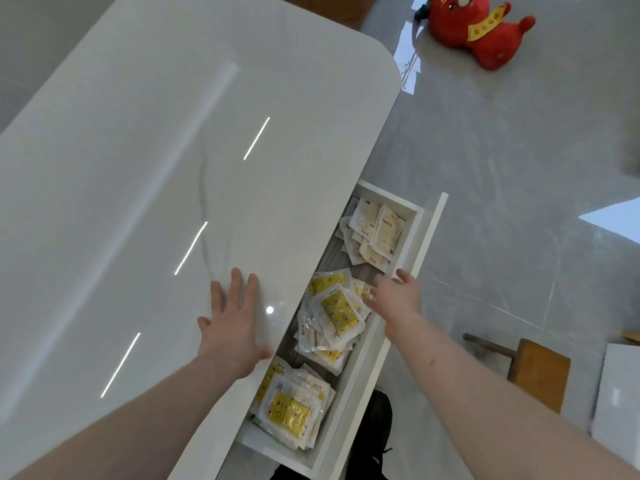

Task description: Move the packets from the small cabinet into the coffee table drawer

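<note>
The coffee table drawer stands pulled out from under the glossy white coffee table top. Inside lie piles of clear packets with yellow labels in the middle and near end, and pale cream packets at the far end. My left hand rests flat on the tabletop beside the drawer, fingers spread. My right hand hovers over the drawer's front edge above the middle pile, fingers apart and blurred, holding nothing that I can see. The small cabinet is out of view.
A red plush toy lies on the grey tiled floor at the back right. A wooden stool and a white box-like surface stand to the right. A dark shoe shows below the drawer.
</note>
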`<action>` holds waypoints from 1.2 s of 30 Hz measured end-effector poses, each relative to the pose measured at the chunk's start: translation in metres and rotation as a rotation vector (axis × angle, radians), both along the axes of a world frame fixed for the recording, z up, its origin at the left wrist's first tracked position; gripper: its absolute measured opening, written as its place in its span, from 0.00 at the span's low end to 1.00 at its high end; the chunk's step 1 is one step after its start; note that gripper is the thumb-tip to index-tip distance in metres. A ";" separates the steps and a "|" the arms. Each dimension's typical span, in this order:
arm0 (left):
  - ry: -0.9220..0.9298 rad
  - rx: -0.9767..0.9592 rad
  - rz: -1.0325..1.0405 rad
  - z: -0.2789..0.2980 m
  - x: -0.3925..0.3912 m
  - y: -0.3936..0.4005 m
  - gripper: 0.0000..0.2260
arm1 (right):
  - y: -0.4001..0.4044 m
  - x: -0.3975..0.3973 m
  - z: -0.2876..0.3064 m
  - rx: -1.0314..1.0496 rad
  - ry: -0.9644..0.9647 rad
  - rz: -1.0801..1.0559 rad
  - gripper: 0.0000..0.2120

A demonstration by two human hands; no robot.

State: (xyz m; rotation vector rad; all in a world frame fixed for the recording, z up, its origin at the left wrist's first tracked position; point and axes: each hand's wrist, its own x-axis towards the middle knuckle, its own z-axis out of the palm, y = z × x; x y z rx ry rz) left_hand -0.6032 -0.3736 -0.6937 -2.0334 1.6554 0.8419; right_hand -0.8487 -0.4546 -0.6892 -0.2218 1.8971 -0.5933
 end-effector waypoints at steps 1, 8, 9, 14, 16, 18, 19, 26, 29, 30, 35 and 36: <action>-0.005 0.013 -0.010 0.002 0.000 0.000 0.61 | 0.014 0.000 0.008 -0.030 0.060 0.146 0.30; -0.083 0.086 -0.347 0.072 0.011 -0.009 0.35 | 0.091 -0.009 0.109 -0.174 0.224 0.667 0.29; -0.060 0.055 -0.366 0.091 0.007 0.000 0.32 | 0.100 -0.010 0.128 -0.187 0.240 0.716 0.29; 0.139 -0.096 -0.232 0.204 -0.012 0.071 0.28 | 0.147 -0.005 0.233 -0.191 0.257 0.882 0.31; 0.187 -0.088 -0.152 0.249 -0.013 0.109 0.32 | 0.171 -0.005 0.267 -0.209 0.258 0.926 0.31; 0.217 -0.092 -0.086 0.289 -0.010 0.150 0.35 | 0.199 -0.003 0.300 -0.214 0.261 0.997 0.33; 0.218 -0.103 -0.065 0.308 -0.008 0.171 0.33 | 0.214 -0.002 0.315 -0.216 0.266 1.033 0.33; 0.195 -0.211 0.004 0.407 0.015 0.303 0.30 | 0.316 0.011 0.397 -0.315 0.240 1.174 0.33; 0.172 -0.291 0.039 0.434 0.035 0.341 0.30 | 0.350 0.029 0.423 -0.371 0.239 1.221 0.33; 0.166 -0.319 0.068 0.442 0.044 0.350 0.29 | 0.359 0.037 0.431 -0.396 0.239 1.238 0.33; 0.171 -0.446 0.200 0.478 0.099 0.382 0.28 | 0.385 0.090 0.461 -0.453 0.214 1.313 0.34; 0.182 -0.471 0.226 0.486 0.111 0.387 0.28 | 0.388 0.105 0.467 -0.463 0.216 1.328 0.34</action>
